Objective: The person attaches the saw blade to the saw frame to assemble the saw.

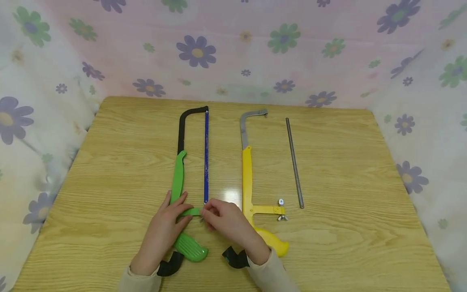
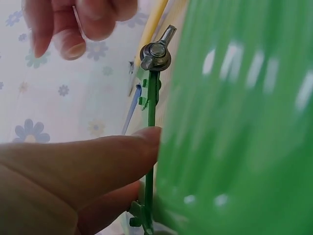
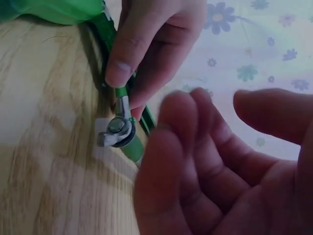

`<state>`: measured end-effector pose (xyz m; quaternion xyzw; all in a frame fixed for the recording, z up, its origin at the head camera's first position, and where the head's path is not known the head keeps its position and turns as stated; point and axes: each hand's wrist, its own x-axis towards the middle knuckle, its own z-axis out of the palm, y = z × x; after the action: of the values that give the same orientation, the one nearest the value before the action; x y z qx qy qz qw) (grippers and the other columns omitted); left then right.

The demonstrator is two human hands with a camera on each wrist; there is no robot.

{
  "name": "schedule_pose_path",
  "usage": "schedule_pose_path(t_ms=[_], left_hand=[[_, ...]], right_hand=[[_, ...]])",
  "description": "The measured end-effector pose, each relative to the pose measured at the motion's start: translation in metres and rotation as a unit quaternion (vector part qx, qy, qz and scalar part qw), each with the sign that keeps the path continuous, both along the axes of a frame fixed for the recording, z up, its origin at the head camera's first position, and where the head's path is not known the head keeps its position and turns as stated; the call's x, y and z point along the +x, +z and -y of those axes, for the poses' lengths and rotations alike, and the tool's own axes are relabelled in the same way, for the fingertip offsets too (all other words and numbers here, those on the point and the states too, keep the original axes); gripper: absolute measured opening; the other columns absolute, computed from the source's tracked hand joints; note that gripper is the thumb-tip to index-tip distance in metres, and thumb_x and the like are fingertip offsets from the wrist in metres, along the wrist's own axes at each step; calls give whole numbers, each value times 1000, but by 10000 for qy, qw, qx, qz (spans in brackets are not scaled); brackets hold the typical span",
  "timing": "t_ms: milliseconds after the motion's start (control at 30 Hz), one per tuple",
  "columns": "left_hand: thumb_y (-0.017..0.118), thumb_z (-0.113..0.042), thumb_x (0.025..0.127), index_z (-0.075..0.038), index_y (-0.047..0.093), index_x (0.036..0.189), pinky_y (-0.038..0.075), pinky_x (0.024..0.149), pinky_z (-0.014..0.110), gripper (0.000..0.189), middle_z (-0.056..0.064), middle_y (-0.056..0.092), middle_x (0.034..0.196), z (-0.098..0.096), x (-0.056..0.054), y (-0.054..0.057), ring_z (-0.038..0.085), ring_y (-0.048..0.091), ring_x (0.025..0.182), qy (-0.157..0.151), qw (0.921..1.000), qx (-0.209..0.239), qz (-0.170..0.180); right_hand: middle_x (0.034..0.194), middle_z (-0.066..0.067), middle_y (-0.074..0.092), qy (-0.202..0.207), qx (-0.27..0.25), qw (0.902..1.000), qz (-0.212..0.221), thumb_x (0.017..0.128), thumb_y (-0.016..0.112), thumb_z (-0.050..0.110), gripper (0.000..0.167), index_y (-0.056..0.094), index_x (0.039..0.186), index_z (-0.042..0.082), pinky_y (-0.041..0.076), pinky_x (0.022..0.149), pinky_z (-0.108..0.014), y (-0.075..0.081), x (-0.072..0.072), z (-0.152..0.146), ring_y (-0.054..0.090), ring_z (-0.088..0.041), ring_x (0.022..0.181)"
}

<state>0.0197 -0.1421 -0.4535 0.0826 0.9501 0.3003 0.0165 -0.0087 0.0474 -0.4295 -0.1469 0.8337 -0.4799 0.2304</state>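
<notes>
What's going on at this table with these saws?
A person has both hands at the green hacksaw: the left hand pinches its green crossbar, while the right hand is poised by the wing nut, fingers apart from it. A blue blade runs along the open side of that saw; whether its near end is hooked on is hard to tell. The yellow hacksaw lies alongside with no blade fitted, and a loose gray blade lies to its right.

A green-and-black hacksaw (image 1: 177, 174) lies on the table (image 1: 109, 182), blue blade (image 1: 206, 158) meeting its far tip.
</notes>
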Motion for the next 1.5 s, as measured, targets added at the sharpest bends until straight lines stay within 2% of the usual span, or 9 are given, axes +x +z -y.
schedule_pose_path(t_ms=[67,167,300,467,733,1000,1200,1367,1500], left_hand=[[71,-18,76,-16,68,100,30,95,50,25,7,46,130,0,-1,1,40,20,128,2,10000,-37,6],[71,-18,75,-15,68,100,30,95,50,25,8,46,130,0,-2,3,41,21,128,0,9999,-125,7],[71,-18,75,-16,68,99,31,95,51,25,9,46,130,0,-3,4,42,22,126,-44,9997,-260,5],[72,-16,74,-15,68,99,30,94,52,26,11,47,129,-1,-2,6,45,25,124,-155,9993,-328,86],[71,-21,75,-16,69,96,32,92,53,22,12,51,125,-1,3,8,47,30,121,-90,9988,-439,215],[69,-23,77,-17,67,100,34,89,55,24,8,51,126,-3,-6,13,45,35,118,16,9985,-470,286],[68,-22,78,-16,64,106,38,87,50,29,8,42,134,1,-8,13,34,42,117,268,9989,-344,142],[70,-19,76,-15,66,105,38,88,49,29,9,39,136,3,-7,11,33,40,119,100,9986,-515,87],[71,-18,75,-15,69,97,37,89,50,22,9,35,139,4,-5,10,36,36,121,-30,9985,-529,132]], right_hand=[[56,7,53,169,162,9997,-116,90,50,37,24,60,82,17,35,45,-23,0,-1,0,47,-7,48],[54,7,52,367,291,9989,-68,89,50,38,26,59,75,18,32,44,-23,-2,-1,-1,44,-7,46],[54,8,53,549,456,9975,-4,88,52,39,28,58,71,18,35,45,-22,-7,2,0,47,-5,47],[51,14,49,678,885,9931,-370,87,52,42,30,57,66,21,35,44,-20,-13,8,4,45,-1,46],[43,16,41,658,1535,9821,-866,86,52,44,37,51,55,24,31,42,-19,-16,17,7,39,-2,41],[39,17,38,486,1656,9795,-1042,86,50,48,41,52,53,25,31,40,-20,-20,14,5,38,-1,38],[37,16,38,388,1688,9800,-983,85,47,53,46,51,49,24,30,38,-21,-22,13,6,38,-2,34],[36,16,38,364,1690,9799,-1000,86,48,51,46,50,49,24,30,37,-21,-21,12,6,38,-2,34],[37,17,38,361,1668,9797,-1056,87,49,47,43,51,50,24,30,38,-20,-21,13,6,38,1,34]])
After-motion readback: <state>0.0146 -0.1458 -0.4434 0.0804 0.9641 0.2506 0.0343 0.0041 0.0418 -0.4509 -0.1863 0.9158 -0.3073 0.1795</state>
